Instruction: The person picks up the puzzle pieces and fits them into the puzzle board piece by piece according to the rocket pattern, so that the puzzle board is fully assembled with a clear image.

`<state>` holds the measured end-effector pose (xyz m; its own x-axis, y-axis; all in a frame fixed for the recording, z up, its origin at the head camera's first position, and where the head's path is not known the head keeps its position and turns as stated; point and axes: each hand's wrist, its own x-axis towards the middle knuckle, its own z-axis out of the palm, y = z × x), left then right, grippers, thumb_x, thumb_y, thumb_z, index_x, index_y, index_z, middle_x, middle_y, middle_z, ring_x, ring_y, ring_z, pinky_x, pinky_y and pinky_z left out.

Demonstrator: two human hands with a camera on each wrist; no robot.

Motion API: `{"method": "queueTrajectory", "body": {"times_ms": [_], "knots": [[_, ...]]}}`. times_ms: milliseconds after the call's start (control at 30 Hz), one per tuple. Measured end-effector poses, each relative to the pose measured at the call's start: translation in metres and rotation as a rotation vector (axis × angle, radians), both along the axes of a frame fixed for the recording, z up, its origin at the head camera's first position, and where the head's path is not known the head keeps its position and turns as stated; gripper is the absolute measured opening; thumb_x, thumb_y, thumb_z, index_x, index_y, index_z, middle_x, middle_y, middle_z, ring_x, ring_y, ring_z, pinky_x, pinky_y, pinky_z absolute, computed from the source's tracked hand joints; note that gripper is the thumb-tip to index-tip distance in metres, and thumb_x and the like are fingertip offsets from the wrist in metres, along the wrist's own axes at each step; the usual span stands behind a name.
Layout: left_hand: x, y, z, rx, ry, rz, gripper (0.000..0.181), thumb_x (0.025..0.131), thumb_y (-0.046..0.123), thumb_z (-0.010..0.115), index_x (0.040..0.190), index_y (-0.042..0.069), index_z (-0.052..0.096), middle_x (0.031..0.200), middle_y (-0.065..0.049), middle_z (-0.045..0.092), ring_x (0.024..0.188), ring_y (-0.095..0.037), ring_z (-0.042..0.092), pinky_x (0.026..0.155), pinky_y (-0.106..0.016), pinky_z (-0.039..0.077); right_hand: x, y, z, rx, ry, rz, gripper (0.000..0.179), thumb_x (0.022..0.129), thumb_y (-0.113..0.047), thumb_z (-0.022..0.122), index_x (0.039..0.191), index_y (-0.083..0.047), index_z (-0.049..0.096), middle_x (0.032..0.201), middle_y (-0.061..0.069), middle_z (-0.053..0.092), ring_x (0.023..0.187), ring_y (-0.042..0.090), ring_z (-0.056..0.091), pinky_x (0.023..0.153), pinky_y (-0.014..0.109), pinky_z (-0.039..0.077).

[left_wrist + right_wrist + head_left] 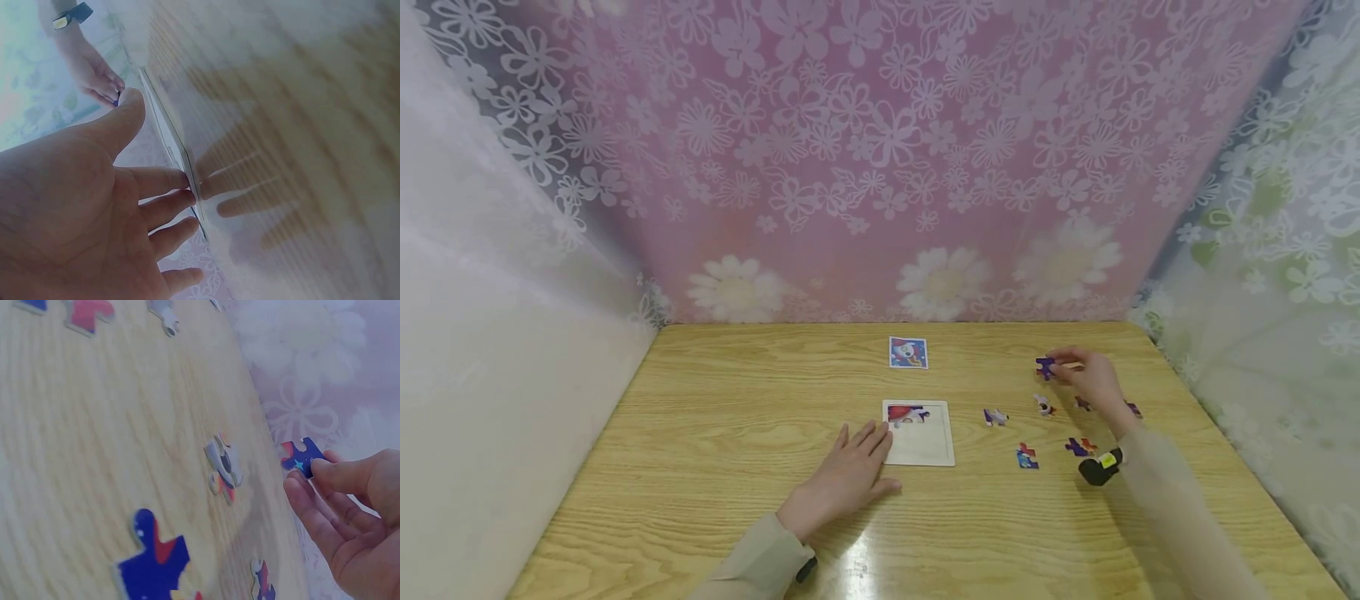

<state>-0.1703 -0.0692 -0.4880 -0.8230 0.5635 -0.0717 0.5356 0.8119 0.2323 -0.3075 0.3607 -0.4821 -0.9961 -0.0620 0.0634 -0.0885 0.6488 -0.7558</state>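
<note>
My right hand [1088,379] pinches a dark blue puzzle piece [304,457] between thumb and fingers, raised above the table. The piece has a red corner and a light star on it. My left hand [846,473] lies beside the white puzzle tray [922,450], its fairly straight fingertips touching the tray's left edge. Along the tray's upper left sit joined pieces [901,414] in red, purple and white; the rest of its bed is bare white.
Several loose puzzle pieces lie right of the tray, among them a white and purple one [996,417], a red and blue one [1027,456] and a purple and orange one [1081,447]. A small picture card [908,352] lies behind the tray. Flowered curtains [880,167] enclose the table.
</note>
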Motion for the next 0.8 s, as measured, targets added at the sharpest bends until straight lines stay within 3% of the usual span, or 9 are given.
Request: {"method": "queueTrajectory", "body": {"times_ms": [100,333,633,800], "knots": [[0.0,0.0,-0.001,-0.001,0.004,0.0,0.074,0.101,0.05,0.054,0.155,0.001,0.038,0.164,-0.014,0.032,0.151,-0.033,0.029,0.121,-0.059,0.023,0.002,-0.004,0.0,-0.046,-0.01,-0.001,0.036,0.104,-0.014,0.059,0.135,0.005,0.059,0.125,0.03,0.061,0.1,0.035,0.072,0.081,0.039,0.062],[0.0,0.0,0.001,-0.003,-0.003,0.001,0.075,0.102,0.05,0.053,0.155,0.001,0.037,0.164,-0.015,0.03,0.152,-0.033,0.028,0.121,-0.06,0.021,0.01,-0.018,-0.001,-0.039,0.024,0.01,0.033,0.103,-0.014,0.061,0.131,0.003,0.062,0.122,0.028,0.063,0.091,0.019,0.074,0.081,0.041,0.062],[0.002,0.0,0.003,0.005,-0.007,0.001,0.075,0.101,0.049,0.055,0.155,0.0,0.037,0.164,-0.015,0.031,0.151,-0.033,0.028,0.121,-0.059,0.022,0.022,-0.049,0.003,-0.073,0.079,0.078,0.032,0.101,-0.013,0.064,0.129,0.003,0.064,0.117,0.027,0.066,0.093,0.038,0.073,0.074,0.041,0.063],[0.002,0.0,0.003,0.004,-0.013,0.001,0.075,0.101,0.05,0.054,0.155,0.0,0.037,0.164,-0.015,0.03,0.152,-0.033,0.027,0.122,-0.059,0.022,0.026,-0.066,0.001,-0.102,0.111,0.091,0.029,0.098,-0.011,0.067,0.124,0.002,0.067,0.112,0.026,0.068,0.088,0.034,0.075,0.073,0.043,0.063]]}}
